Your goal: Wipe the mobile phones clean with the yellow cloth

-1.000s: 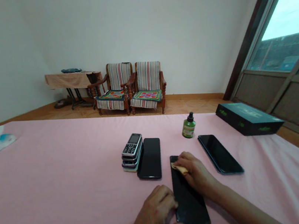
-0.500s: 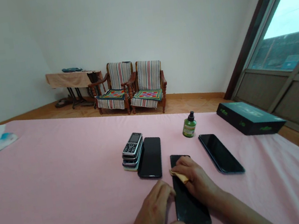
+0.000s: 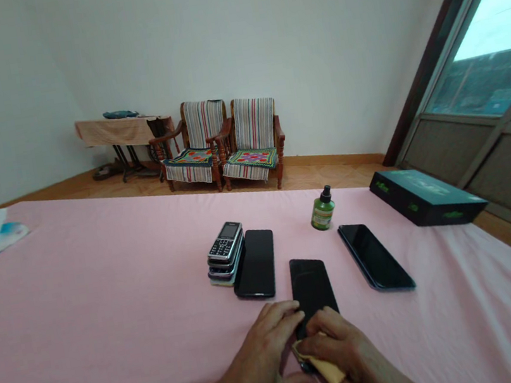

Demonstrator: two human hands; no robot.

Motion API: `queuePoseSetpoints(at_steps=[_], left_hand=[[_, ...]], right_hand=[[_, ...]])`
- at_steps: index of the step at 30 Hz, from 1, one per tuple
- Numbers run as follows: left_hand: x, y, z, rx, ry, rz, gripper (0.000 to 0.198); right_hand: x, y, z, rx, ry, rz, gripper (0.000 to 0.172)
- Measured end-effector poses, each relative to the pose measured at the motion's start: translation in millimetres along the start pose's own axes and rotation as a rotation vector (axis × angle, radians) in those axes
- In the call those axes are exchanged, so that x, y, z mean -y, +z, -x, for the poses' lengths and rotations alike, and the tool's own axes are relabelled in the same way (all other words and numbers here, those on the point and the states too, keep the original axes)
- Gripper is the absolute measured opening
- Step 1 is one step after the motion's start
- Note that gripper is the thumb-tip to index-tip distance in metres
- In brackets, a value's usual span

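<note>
Our right hand (image 3: pixel 352 356) is pinching a crumpled yellow cloth (image 3: pixel 321 367) against the lower end of a black smartphone (image 3: pixel 309 286), its fingers closed over the soft fabric. Our left hand (image 3: pixel 256 361) is lying against the phone's left edge, though we cannot tell whether it is actually gripping. Together they are hiding the phone's bottom end, while its glossy glass is showing above them. The cloth is sitting lower than in the earlier frames, when it was near the phone's top end. On the pink sheet (image 3: pixel 109 303), a green spray bottle (image 3: pixel 322 210) is standing at 1 o'clock from the phone, and a second smartphone (image 3: pixel 375 257) is lying at 3 o'clock. A third smartphone (image 3: pixel 254 263) and a stack of keypad phones (image 3: pixel 225 253) are lying side by side at 10 o'clock, and a black box (image 3: pixel 427 198) is resting farther out at 2 o'clock.
</note>
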State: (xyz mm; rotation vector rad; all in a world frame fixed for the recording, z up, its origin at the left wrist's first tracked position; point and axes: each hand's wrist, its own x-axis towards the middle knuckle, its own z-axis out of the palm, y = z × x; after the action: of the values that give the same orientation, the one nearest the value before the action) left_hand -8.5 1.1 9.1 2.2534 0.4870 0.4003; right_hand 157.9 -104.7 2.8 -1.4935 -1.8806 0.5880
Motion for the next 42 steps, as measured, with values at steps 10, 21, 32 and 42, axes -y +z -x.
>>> queuePoseSetpoints(at_steps=[10, 21, 32, 42], left_hand=[[0, -3.2, -1, 0.016, 0.057, -0.043, 0.076], [-6, -4.1, 1, 0.018, 0.076, -0.116, 0.07], [-6, -2.4, 1, 0.046, 0.078, -0.167, 0.066], [-5, -3.2, 2, 0.042, 0.082, -0.126, 0.066]], right_hand=[[-3, -10, 20, 0.048, -0.104, 0.115, 0.033], [-21, -21, 46, -0.131, -0.101, -0.019, 0.035], [-43, -34, -23, -0.326, 0.084, 0.077, 0.038], [-80, -42, -59, -0.45, 0.087, 0.154, 0.033]])
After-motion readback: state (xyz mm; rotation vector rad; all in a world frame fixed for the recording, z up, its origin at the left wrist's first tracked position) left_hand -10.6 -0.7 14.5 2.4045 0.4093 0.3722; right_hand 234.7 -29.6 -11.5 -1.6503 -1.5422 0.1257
